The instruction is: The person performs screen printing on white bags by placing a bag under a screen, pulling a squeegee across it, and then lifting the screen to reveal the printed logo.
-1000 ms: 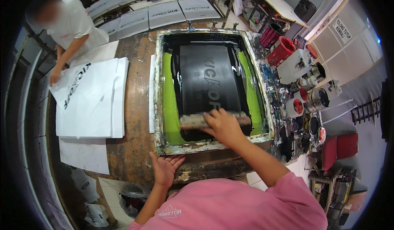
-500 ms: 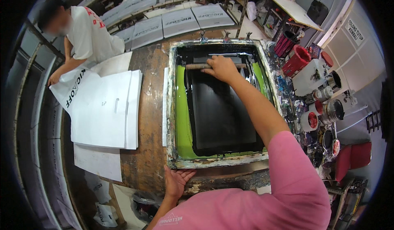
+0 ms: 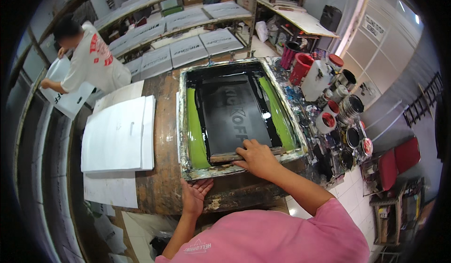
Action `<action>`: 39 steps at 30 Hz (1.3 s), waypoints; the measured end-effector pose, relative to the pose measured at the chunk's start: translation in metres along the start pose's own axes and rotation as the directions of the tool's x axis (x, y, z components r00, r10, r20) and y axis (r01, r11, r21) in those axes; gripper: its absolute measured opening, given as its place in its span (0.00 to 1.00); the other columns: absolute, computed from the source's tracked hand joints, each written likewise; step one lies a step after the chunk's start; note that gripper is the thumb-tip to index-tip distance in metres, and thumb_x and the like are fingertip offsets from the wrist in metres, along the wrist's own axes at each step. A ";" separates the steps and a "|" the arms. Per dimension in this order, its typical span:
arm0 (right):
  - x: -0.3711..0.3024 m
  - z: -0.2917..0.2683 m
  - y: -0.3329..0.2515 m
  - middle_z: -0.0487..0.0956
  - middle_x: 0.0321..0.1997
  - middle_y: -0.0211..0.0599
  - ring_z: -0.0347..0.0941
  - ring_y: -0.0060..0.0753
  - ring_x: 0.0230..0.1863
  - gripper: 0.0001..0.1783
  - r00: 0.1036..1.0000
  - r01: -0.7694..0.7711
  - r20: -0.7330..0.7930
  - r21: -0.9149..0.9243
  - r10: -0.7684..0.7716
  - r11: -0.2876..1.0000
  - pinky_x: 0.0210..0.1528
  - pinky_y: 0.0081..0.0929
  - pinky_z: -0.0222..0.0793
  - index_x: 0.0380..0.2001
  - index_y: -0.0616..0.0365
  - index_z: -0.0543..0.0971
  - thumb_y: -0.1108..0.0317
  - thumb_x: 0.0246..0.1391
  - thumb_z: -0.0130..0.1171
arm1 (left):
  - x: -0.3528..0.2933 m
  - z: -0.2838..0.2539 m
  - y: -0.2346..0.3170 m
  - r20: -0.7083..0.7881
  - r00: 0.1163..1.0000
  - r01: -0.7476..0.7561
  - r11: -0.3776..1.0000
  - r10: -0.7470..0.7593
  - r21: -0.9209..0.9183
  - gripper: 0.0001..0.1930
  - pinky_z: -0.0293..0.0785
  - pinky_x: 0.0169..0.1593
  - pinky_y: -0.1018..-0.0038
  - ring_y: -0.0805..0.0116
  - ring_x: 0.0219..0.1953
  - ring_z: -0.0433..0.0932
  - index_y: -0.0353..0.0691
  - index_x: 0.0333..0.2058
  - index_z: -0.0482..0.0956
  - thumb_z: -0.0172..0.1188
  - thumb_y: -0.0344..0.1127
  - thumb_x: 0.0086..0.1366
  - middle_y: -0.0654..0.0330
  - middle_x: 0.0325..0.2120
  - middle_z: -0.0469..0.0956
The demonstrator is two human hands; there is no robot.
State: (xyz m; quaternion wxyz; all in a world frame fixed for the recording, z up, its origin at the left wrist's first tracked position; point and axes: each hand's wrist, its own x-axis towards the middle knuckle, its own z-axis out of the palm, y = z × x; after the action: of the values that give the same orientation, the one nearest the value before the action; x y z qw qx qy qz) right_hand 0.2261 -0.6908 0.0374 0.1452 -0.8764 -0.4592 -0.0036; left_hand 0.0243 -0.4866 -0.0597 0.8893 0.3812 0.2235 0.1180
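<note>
A wooden-handled squeegee (image 3: pixel 222 158) lies across the near end of a screen-printing frame (image 3: pixel 183 131), on its mesh. My right hand (image 3: pixel 258 158) grips it from above, fingers curled over the handle. Dark lettering shows in the black-inked middle of the mesh (image 3: pixel 218 117), with green strips along both sides. At the frame's near left corner, my left hand (image 3: pixel 195 195) is open, palm up, its fingertips at the underside of the edge. A stack of white bags (image 3: pixel 112 136) lies left of the frame on the wooden table (image 3: pixel 164 143).
At the left, a co-worker (image 3: pixel 96 58) holds a printed white bag (image 3: pixel 73 96) beside a rack. Paint tubs (image 3: pixel 300 68) and open cans (image 3: pixel 350 108) crowd the table's right side. Shelves behind carry printed bags (image 3: pixel 188 50). A red chair (image 3: pixel 399 162) stands at the right.
My right hand has drawn the squeegee from the screen's far end to its near end, and lettering now shows. The co-worker has lifted a printed bag off the stack and turned toward the rack.
</note>
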 end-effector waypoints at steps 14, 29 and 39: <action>0.094 -0.161 -0.030 0.78 0.31 0.38 0.74 0.42 0.38 0.19 0.752 0.051 -0.622 -0.276 -0.218 0.960 0.52 0.48 0.61 0.31 0.55 0.81 0.48 0.58 0.61 | 0.050 0.052 0.048 0.274 0.905 -0.225 -0.182 0.325 0.957 0.48 0.29 0.73 0.29 0.33 0.79 0.37 0.42 0.76 0.54 0.43 0.74 0.72 0.32 0.75 0.46; 0.143 -0.203 -0.016 0.81 0.29 0.42 0.78 0.45 0.38 0.25 0.737 0.041 -0.647 -0.249 -0.198 0.968 0.50 0.46 0.63 0.29 0.58 0.83 0.45 0.60 0.58 | 0.066 0.046 0.003 0.192 0.943 -0.059 -0.432 0.271 0.900 0.55 0.10 0.70 0.29 0.44 0.81 0.33 0.30 0.74 0.56 0.46 0.76 0.68 0.42 0.77 0.50; 0.158 -0.216 -0.007 0.85 0.30 0.45 0.81 0.47 0.37 0.26 0.691 0.064 -0.679 -0.284 -0.247 0.957 0.50 0.48 0.65 0.29 0.59 0.84 0.44 0.60 0.58 | 0.120 0.140 0.103 0.190 0.724 -0.404 0.185 0.663 0.896 0.17 0.79 0.52 0.64 0.55 0.53 0.84 0.31 0.55 0.83 0.66 0.30 0.69 0.44 0.52 0.84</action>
State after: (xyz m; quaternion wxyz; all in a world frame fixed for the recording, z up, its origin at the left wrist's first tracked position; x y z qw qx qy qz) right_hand 0.3391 -0.6157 0.2680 0.2034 -0.7757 -0.4372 -0.4071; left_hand 0.1933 -0.4584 0.0638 0.4039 0.8281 0.2070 0.3291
